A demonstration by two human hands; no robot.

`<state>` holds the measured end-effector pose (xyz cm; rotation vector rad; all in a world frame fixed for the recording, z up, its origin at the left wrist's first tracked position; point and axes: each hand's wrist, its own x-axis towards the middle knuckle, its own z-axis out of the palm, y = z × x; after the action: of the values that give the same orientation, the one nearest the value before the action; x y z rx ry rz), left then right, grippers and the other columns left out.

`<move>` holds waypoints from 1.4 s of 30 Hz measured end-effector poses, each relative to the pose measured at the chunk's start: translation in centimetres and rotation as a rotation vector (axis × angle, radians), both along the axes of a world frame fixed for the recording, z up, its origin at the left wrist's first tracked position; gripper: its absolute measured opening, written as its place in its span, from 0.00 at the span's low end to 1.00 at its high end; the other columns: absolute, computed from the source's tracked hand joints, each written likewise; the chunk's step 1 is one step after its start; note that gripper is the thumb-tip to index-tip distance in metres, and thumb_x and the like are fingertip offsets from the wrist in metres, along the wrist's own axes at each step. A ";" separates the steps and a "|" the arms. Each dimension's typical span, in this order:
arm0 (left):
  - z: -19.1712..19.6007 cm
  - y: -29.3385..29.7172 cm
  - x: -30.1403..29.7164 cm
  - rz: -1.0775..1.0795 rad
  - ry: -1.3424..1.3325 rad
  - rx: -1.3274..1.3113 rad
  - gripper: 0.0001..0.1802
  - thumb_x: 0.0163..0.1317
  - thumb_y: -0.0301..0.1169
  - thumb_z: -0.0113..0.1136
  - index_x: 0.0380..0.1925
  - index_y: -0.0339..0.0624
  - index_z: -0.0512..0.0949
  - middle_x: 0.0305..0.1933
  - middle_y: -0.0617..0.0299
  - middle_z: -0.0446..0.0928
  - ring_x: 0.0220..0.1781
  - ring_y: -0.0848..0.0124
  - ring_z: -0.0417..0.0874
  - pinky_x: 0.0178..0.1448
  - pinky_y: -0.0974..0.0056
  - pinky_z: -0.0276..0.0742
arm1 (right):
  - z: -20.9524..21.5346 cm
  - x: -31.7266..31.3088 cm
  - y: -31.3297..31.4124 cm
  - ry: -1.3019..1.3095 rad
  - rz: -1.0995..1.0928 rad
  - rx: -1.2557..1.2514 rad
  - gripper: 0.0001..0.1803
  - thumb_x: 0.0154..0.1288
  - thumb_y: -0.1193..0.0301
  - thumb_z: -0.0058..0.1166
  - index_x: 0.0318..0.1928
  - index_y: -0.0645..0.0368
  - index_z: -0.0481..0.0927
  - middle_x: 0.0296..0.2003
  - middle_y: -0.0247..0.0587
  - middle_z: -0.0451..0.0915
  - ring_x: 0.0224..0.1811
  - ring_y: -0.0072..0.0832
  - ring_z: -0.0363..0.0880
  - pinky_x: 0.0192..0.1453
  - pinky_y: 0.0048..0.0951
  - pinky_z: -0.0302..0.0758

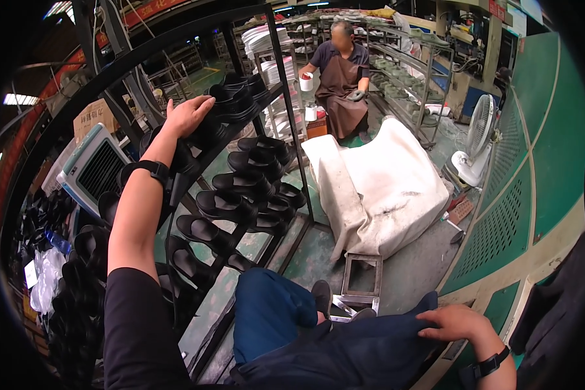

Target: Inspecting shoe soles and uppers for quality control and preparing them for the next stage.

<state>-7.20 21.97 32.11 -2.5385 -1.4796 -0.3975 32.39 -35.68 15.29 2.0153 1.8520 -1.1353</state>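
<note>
My left hand [190,116] reaches out to the upper shelf of a black metal rack [276,49]. Its fingers are stretched out and its thumb points up, right beside a black shoe [231,104] on that shelf. Whether the fingertips touch the shoe I cannot tell. Below, more black slip-on shoes [224,205] stand in slanted rows on the lower tiers. At the lower right, my right hand [458,322] lies on the dark blue cloth [383,335] over my leg, fingers loosely extended and holding nothing.
A seated person in a brown apron [344,91] is beyond a white cloth-covered block [396,188]. Green machine panels [500,227] run along the right, with a white fan [480,133] before them. An air cooler [97,166] stands left; a small metal stool [363,276] is near my feet.
</note>
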 end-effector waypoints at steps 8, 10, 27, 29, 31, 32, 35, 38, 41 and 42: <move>0.5 0.3 0.0 0.016 0.013 0.013 0.39 0.75 0.64 0.30 0.63 0.49 0.77 0.62 0.55 0.81 0.70 0.55 0.75 0.79 0.31 0.35 | -0.3 0.1 -0.1 0.020 -0.007 0.005 0.33 0.70 0.42 0.50 0.66 0.49 0.76 0.53 0.54 0.83 0.59 0.51 0.79 0.63 0.44 0.75; 0.7 0.5 0.1 0.062 0.101 -0.032 0.39 0.75 0.65 0.30 0.63 0.49 0.78 0.61 0.55 0.81 0.69 0.54 0.75 0.79 0.30 0.35 | -0.4 0.1 -0.2 -0.007 0.005 -0.001 0.34 0.70 0.42 0.50 0.66 0.48 0.76 0.53 0.54 0.83 0.58 0.51 0.80 0.63 0.44 0.75; 0.2 1.1 -0.3 -0.040 0.087 -0.018 0.35 0.73 0.62 0.38 0.60 0.49 0.79 0.61 0.48 0.80 0.67 0.50 0.76 0.73 0.48 0.65 | -0.3 0.1 -0.1 0.006 0.018 0.036 0.33 0.70 0.43 0.52 0.66 0.49 0.75 0.53 0.53 0.83 0.57 0.51 0.81 0.61 0.44 0.77; 0.2 1.2 -0.3 -0.030 0.174 0.028 0.36 0.73 0.62 0.37 0.55 0.48 0.82 0.53 0.48 0.84 0.60 0.47 0.80 0.68 0.53 0.70 | -0.3 0.0 -0.1 0.009 0.013 0.041 0.32 0.70 0.44 0.52 0.66 0.49 0.75 0.53 0.53 0.83 0.57 0.51 0.81 0.60 0.44 0.77; 0.1 1.3 -0.2 -0.053 0.184 0.030 0.36 0.73 0.63 0.37 0.54 0.48 0.83 0.52 0.49 0.84 0.60 0.47 0.80 0.68 0.52 0.71 | -0.2 0.0 0.0 0.004 0.010 0.020 0.33 0.69 0.43 0.51 0.65 0.51 0.77 0.53 0.52 0.84 0.56 0.51 0.81 0.60 0.46 0.77; 0.0 1.4 -0.3 -0.055 0.135 0.021 0.37 0.72 0.64 0.38 0.52 0.47 0.84 0.52 0.48 0.84 0.59 0.46 0.81 0.67 0.52 0.71 | -0.2 0.1 0.0 0.022 0.007 0.023 0.33 0.69 0.43 0.51 0.65 0.51 0.76 0.53 0.52 0.84 0.56 0.51 0.81 0.59 0.47 0.77; -0.3 1.9 -0.2 -0.035 0.049 0.009 0.40 0.70 0.67 0.38 0.52 0.46 0.85 0.51 0.45 0.84 0.59 0.46 0.81 0.67 0.51 0.72 | -0.3 0.3 0.0 0.032 -0.004 -0.004 0.32 0.70 0.45 0.52 0.66 0.51 0.76 0.52 0.54 0.83 0.55 0.52 0.81 0.58 0.48 0.77; -0.7 3.0 -0.4 -0.069 -0.064 -0.031 0.34 0.72 0.61 0.45 0.58 0.45 0.81 0.55 0.48 0.83 0.63 0.50 0.80 0.70 0.55 0.70 | -0.8 0.5 -0.1 0.030 0.012 0.028 0.31 0.71 0.45 0.52 0.66 0.51 0.76 0.50 0.57 0.84 0.54 0.54 0.82 0.58 0.48 0.77; -0.7 4.2 -0.9 -0.149 -0.117 0.217 0.32 0.75 0.54 0.46 0.74 0.53 0.65 0.73 0.54 0.71 0.75 0.56 0.69 0.77 0.50 0.58 | -1.2 0.7 -0.3 0.023 0.036 -0.002 0.32 0.73 0.45 0.50 0.68 0.52 0.73 0.51 0.57 0.83 0.55 0.54 0.81 0.58 0.47 0.77; -0.7 4.6 -1.1 -0.164 -0.111 0.285 0.32 0.76 0.53 0.45 0.75 0.54 0.63 0.75 0.54 0.68 0.77 0.55 0.66 0.78 0.49 0.55 | -1.3 0.6 -0.4 0.030 0.021 0.000 0.32 0.73 0.46 0.50 0.68 0.52 0.73 0.52 0.57 0.83 0.56 0.54 0.80 0.59 0.46 0.76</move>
<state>-8.34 26.54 31.46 -2.4464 -1.1535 -0.7281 33.04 -36.11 13.98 1.9850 1.8827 -1.1666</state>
